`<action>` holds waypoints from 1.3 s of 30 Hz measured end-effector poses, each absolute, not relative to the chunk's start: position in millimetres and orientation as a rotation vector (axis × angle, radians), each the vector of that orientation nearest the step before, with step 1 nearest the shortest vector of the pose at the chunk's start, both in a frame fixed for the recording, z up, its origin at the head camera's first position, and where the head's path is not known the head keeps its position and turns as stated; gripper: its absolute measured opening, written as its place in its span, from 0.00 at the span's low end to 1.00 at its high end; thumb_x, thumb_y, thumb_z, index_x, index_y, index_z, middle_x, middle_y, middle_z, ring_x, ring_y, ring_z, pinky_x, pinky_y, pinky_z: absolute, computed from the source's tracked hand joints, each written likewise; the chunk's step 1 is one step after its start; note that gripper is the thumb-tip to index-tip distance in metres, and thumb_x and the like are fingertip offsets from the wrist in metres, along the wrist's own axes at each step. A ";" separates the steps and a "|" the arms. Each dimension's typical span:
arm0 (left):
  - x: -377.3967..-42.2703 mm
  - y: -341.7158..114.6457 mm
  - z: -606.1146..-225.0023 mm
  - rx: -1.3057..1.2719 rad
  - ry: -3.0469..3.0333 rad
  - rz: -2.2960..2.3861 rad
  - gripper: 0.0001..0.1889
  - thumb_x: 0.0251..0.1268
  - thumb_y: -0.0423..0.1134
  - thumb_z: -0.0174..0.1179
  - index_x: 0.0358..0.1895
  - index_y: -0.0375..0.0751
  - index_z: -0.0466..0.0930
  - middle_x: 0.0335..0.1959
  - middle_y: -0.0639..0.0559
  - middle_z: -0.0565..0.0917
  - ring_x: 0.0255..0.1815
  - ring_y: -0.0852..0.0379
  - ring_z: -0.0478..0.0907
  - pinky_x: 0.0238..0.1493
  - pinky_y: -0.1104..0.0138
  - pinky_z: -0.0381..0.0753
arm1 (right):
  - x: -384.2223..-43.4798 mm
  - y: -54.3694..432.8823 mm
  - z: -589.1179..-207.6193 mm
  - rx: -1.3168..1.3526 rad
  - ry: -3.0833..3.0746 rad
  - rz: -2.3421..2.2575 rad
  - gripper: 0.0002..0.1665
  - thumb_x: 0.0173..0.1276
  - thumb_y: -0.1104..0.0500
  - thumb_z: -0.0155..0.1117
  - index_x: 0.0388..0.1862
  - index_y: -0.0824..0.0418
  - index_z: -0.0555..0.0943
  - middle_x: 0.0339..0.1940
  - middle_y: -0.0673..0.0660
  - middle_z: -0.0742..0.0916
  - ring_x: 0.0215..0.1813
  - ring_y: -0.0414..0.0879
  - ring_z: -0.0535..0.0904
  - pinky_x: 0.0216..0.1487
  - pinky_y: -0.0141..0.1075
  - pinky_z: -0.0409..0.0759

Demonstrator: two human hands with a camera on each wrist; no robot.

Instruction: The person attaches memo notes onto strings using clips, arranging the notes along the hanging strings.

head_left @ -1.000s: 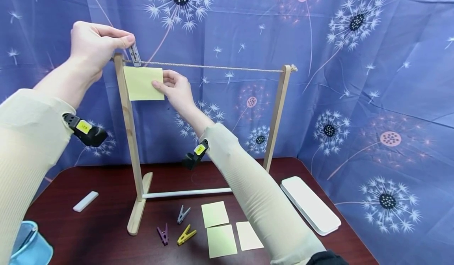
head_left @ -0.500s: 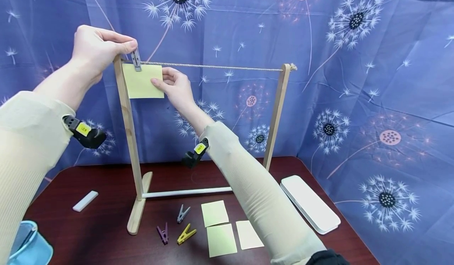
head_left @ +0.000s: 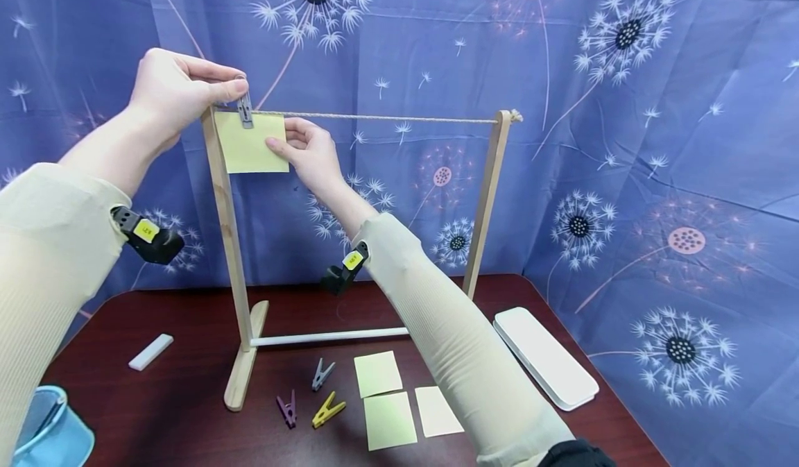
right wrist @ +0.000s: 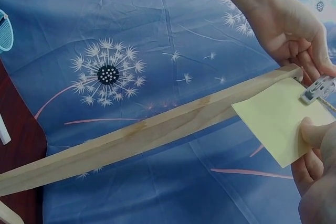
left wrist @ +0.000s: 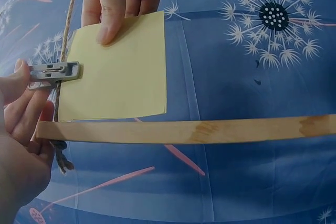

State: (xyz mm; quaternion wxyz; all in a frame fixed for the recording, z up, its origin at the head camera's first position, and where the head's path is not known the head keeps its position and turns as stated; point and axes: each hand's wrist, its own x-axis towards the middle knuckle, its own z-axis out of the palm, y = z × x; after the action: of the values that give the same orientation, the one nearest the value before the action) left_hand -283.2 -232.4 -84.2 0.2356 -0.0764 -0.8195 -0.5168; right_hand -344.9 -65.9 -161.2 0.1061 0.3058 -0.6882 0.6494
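Observation:
My left hand [head_left: 181,96] pinches the upper ends of a grey clothespin [head_left: 245,112] at the left end of a rope [head_left: 374,116]. The pin's lower tips lie over the top edge of a yellow sticky note [head_left: 252,149], as the left wrist view also shows on the clothespin [left wrist: 58,72]. My right hand [head_left: 312,155] pinches the note's right edge, thumb in front and fingers behind. The note hangs flat with its top edge along the rope, beside the left wooden post [head_left: 226,224].
On the table [head_left: 187,411] lie a grey clothespin [head_left: 322,375], a purple clothespin [head_left: 288,409], a yellow clothespin [head_left: 328,410] and several sticky notes [head_left: 390,422]. A white case [head_left: 546,359] lies right, a white block [head_left: 151,352] left, a blue basket [head_left: 62,439] front left. The right post [head_left: 488,203] carries the rope's other end.
My left hand has moved down and slightly right, bringing the clothespin from above the note to over its top edge. The note has risen slightly to the rope; my right hand holds nearly still.

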 end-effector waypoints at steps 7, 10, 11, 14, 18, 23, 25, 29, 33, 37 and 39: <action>-285.2 -233.6 -85.1 -0.270 -2.256 -1.406 0.14 0.57 0.46 0.71 0.48 0.56 0.88 0.24 0.77 0.83 0.39 0.74 0.76 0.38 0.84 0.71 | -344.6 -63.4 -160.5 0.917 -2.050 1.899 0.21 0.66 0.66 0.66 0.57 0.71 0.77 0.51 0.67 0.86 0.51 0.52 0.85 0.44 0.26 0.81; -286.3 -234.0 -85.7 -0.295 -2.261 -1.395 0.15 0.57 0.45 0.71 0.49 0.55 0.87 0.23 0.78 0.83 0.37 0.76 0.77 0.38 0.85 0.71 | -345.0 -62.4 -161.0 0.910 -2.055 1.906 0.21 0.66 0.66 0.66 0.58 0.71 0.78 0.51 0.67 0.86 0.51 0.51 0.85 0.44 0.26 0.81; -286.8 -234.1 -86.1 -0.307 -2.261 -1.394 0.16 0.57 0.45 0.71 0.50 0.54 0.87 0.23 0.77 0.83 0.36 0.76 0.77 0.38 0.85 0.71 | -345.2 -62.0 -161.4 0.906 -2.057 1.905 0.21 0.66 0.66 0.66 0.58 0.71 0.78 0.51 0.66 0.86 0.50 0.50 0.85 0.44 0.26 0.81; -288.7 -234.8 -87.3 -0.340 -2.254 -1.394 0.17 0.58 0.44 0.70 0.51 0.53 0.86 0.23 0.77 0.83 0.34 0.77 0.78 0.36 0.85 0.71 | -345.7 -60.5 -163.2 0.906 -2.050 1.911 0.21 0.66 0.67 0.66 0.58 0.71 0.78 0.50 0.67 0.86 0.50 0.51 0.85 0.44 0.25 0.81; -290.4 -236.1 -88.5 -0.364 -2.265 -1.373 0.19 0.59 0.44 0.69 0.54 0.51 0.85 0.24 0.78 0.83 0.35 0.77 0.77 0.36 0.85 0.71 | -347.0 -58.1 -165.8 0.895 -2.072 1.901 0.21 0.66 0.66 0.66 0.58 0.70 0.78 0.50 0.66 0.86 0.51 0.49 0.85 0.44 0.24 0.80; -291.3 -237.5 -89.2 -0.374 -2.296 -1.327 0.24 0.61 0.47 0.67 0.60 0.46 0.80 0.29 0.78 0.82 0.37 0.76 0.76 0.38 0.85 0.71 | -347.8 -53.5 -168.6 0.882 -2.101 1.880 0.21 0.66 0.64 0.67 0.57 0.67 0.79 0.50 0.63 0.87 0.51 0.47 0.85 0.46 0.23 0.79; -290.9 -238.2 -89.5 -0.366 -2.308 -1.307 0.26 0.62 0.48 0.66 0.62 0.45 0.79 0.31 0.78 0.81 0.39 0.76 0.76 0.41 0.84 0.71 | -348.1 -51.8 -169.8 0.885 -2.103 1.876 0.20 0.66 0.64 0.67 0.57 0.67 0.79 0.50 0.64 0.87 0.52 0.47 0.85 0.46 0.23 0.79; -289.5 -238.7 -90.0 -0.347 -2.297 -1.292 0.26 0.63 0.50 0.65 0.63 0.46 0.78 0.33 0.77 0.80 0.42 0.75 0.74 0.42 0.84 0.70 | -349.9 -49.6 -172.3 0.878 -2.110 1.861 0.20 0.66 0.64 0.67 0.56 0.66 0.80 0.50 0.63 0.87 0.51 0.46 0.85 0.47 0.23 0.79; -289.9 -238.0 -91.0 -0.351 -2.299 -1.269 0.25 0.64 0.50 0.63 0.63 0.46 0.78 0.36 0.76 0.79 0.43 0.74 0.73 0.40 0.83 0.68 | -352.8 -46.8 -177.1 0.901 -2.069 1.874 0.18 0.66 0.65 0.66 0.55 0.68 0.81 0.49 0.64 0.87 0.50 0.48 0.86 0.48 0.24 0.79; -288.6 -236.1 -92.8 -0.309 -2.359 -1.142 0.28 0.65 0.54 0.60 0.66 0.48 0.75 0.52 0.62 0.80 0.50 0.69 0.69 0.43 0.80 0.67 | -353.8 -41.1 -181.9 0.922 -2.053 1.886 0.18 0.67 0.65 0.66 0.55 0.68 0.81 0.49 0.65 0.87 0.49 0.47 0.86 0.48 0.24 0.79; -286.9 -234.9 -93.0 -0.284 -2.374 -1.087 0.30 0.66 0.56 0.60 0.67 0.48 0.73 0.58 0.56 0.77 0.50 0.68 0.67 0.42 0.79 0.67 | -354.2 -38.0 -183.7 0.928 -2.046 1.895 0.18 0.67 0.65 0.65 0.55 0.69 0.80 0.49 0.65 0.87 0.49 0.47 0.85 0.49 0.24 0.79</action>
State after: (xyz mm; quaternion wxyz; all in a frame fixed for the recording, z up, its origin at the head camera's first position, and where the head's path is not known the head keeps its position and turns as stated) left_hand -286.9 -234.9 -93.0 0.2545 -0.1044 -0.8741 -0.4003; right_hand -354.2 -38.0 -183.7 0.1012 0.3143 -0.6925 0.6414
